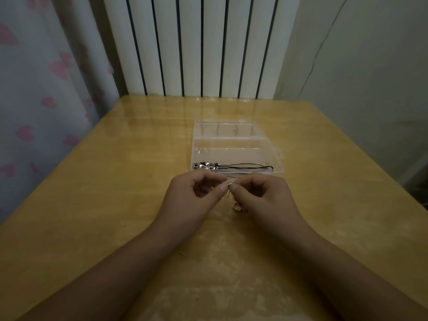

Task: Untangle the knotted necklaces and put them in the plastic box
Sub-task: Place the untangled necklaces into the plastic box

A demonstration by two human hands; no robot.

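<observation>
One black-cord necklace (pixel 234 167) already lies in the plastic box (pixel 276 158), nearest compartment, at 12 o'clock from hands. Left hand (pixel 196 193) & right hand (pixel 261 193) both pinch a thin chain (pixel 229 183) btwn fingertips, over the table (pixel 115 181); pendant (pixel 237 206) hangs at 6 o'clock. Prob. still untangling, then boxing left.

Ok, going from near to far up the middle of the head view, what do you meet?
Hands, left hand and right hand, pinching a thin chain → black cord necklace in the clear plastic box → table's far edge → white radiator.
</observation>
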